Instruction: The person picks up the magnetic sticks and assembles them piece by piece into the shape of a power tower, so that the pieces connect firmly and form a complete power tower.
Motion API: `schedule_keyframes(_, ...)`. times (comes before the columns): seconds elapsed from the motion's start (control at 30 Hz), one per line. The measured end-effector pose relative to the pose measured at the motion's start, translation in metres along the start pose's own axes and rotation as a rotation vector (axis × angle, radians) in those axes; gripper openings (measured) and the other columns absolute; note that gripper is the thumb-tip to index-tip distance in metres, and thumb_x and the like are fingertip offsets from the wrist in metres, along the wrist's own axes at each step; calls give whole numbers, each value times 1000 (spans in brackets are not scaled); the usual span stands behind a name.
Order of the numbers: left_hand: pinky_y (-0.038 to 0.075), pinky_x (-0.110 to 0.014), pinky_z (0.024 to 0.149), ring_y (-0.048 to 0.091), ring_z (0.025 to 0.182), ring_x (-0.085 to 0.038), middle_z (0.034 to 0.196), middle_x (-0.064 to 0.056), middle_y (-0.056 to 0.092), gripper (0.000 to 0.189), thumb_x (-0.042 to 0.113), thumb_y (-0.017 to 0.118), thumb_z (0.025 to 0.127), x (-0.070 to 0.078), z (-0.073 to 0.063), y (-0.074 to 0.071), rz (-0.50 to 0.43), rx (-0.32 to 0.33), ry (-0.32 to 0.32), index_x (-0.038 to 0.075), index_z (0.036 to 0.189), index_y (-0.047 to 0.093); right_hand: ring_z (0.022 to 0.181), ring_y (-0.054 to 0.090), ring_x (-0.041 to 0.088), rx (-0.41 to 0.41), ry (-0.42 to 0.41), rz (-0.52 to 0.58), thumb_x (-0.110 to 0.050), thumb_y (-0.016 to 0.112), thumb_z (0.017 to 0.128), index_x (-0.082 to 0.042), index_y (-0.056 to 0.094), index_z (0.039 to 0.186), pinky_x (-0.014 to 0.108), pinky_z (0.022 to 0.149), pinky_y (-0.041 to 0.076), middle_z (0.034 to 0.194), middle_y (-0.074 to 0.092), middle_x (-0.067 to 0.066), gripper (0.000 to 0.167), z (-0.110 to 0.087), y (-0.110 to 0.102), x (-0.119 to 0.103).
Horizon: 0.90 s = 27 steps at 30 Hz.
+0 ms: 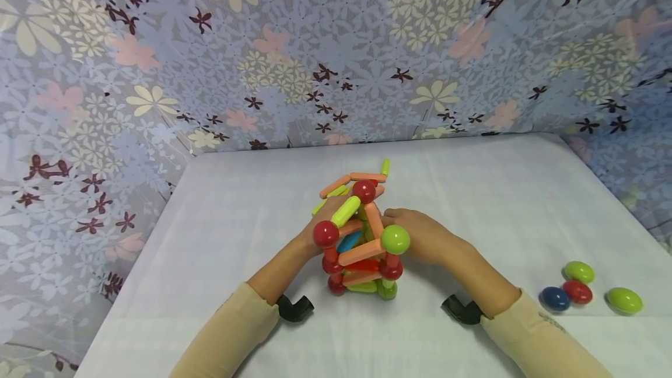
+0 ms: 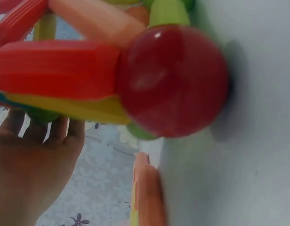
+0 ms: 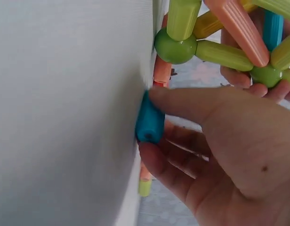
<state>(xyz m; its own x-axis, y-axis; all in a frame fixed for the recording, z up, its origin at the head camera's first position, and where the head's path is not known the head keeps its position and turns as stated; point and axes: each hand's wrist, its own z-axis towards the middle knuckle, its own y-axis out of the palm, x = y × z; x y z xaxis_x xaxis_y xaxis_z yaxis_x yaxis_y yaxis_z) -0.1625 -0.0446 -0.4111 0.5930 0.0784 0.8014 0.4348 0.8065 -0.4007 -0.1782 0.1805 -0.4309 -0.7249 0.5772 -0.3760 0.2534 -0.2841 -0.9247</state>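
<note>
A toy structure of coloured sticks and balls (image 1: pixel 361 252) stands on the white tabletop between the two hands. Red balls (image 1: pixel 325 234) and a green ball (image 1: pixel 395 240) form its near corners. On its far left side my left hand (image 1: pixel 317 227) grips it, the fingers curled about a green ball (image 3: pixel 266 75) with a blue stick above. Beside the structure's right side, my right hand (image 1: pixel 422 237) pinches a loose blue stick (image 3: pixel 150 120) between thumb and fingers, close to the table surface. The structure hides part of both hands in the head view.
Behind the structure lie several loose sticks, among them orange ones (image 1: pixel 367 177) and a yellow-green one (image 1: pixel 385 167). Off to the right are loose balls: red (image 1: pixel 577 292), dark blue (image 1: pixel 555 299) and green (image 1: pixel 624 300). A flowered cloth (image 1: pixel 336 51) hangs behind the table.
</note>
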Motion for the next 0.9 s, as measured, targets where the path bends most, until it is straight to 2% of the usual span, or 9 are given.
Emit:
schedule_keyframes(0.1, 34, -37, 106, 42, 129, -17, 142, -6, 48, 54, 10, 59, 92, -3, -2, 4, -65, 29, -30, 0, 143, 42, 93, 59, 15, -20, 73, 69, -18, 78, 81, -16, 67, 116, 39, 86, 50, 99, 63, -7, 37, 2, -5, 4)
schedule_keyframes(0.17, 40, -33, 100, 51, 116, -14, 128, -5, 58, 45, 15, 58, 93, -1, -4, 7, -145, 69, -118, -1, 135, 50, 91, 59, 16, -12, 124, 168, -16, 75, 83, -11, 66, 116, 38, 83, 51, 98, 64, -5, 34, 2, -12, 5)
schedule_keyframes(0.3, 45, -30, 91, 54, 97, -11, 108, -9, 63, 34, 10, 57, 94, 2, -7, 10, -249, 121, -239, -6, 123, 52, 82, 61, 20, 73, 156, 492, -16, 67, 91, -14, 60, 121, 39, 74, 52, 95, 65, 4, 31, -4, -37, -2)
schedule_keyframes(0.33, 46, -30, 91, 55, 97, -10, 106, -10, 62, 36, 16, 58, 94, 4, -7, 10, -249, 126, -254, -7, 121, 52, 82, 62, 22, 99, 147, 585, -17, 65, 93, -15, 59, 121, 41, 74, 53, 97, 65, 7, 29, -6, -44, -5)
schedule_keyframes(0.43, 44, -33, 95, 53, 103, -12, 115, -17, 59, 46, 13, 60, 95, 3, -6, 9, -234, 102, -198, -5, 134, 46, 83, 63, 29, 161, 68, 817, -16, 61, 96, -13, 59, 115, 45, 75, 54, 100, 63, 14, 20, -14, -62, -15)
schedule_keyframes(0.53, 44, -33, 93, 53, 101, -13, 114, -15, 59, 62, 36, 63, 93, 2, -5, 10, -214, 99, -162, -3, 137, 45, 87, 61, 32, 202, -23, 944, -12, 59, 97, -7, 62, 108, 42, 74, 55, 100, 61, 17, 13, -21, -71, -22)
schedule_keyframes(0.63, 44, -35, 96, 55, 104, -14, 117, -17, 60, 74, 50, 63, 89, 2, -4, 10, -210, 95, -154, -3, 136, 46, 90, 59, 32, 205, -67, 1002, -7, 57, 96, -3, 63, 108, 39, 75, 55, 103, 60, 19, 14, -26, -76, -33)
schedule_keyframes(0.7, 44, -36, 97, 55, 107, -14, 120, -18, 59, 75, 53, 62, 88, 2, -4, 10, -210, 95, -161, -4, 134, 48, 93, 58, 32, 191, -62, 1016, -7, 56, 97, -4, 64, 112, 39, 77, 55, 109, 60, 18, 17, -27, -77, -39)
schedule_keyframes(0.9, 44, -38, 98, 57, 111, -17, 122, -19, 59, 45, 21, 62, 94, 3, -4, 9, -210, 87, -159, -5, 129, 51, 100, 59, 29, 184, -23, 923, -13, 59, 97, -14, 66, 118, 38, 80, 54, 120, 62, 8, 22, -30, -79, -52)
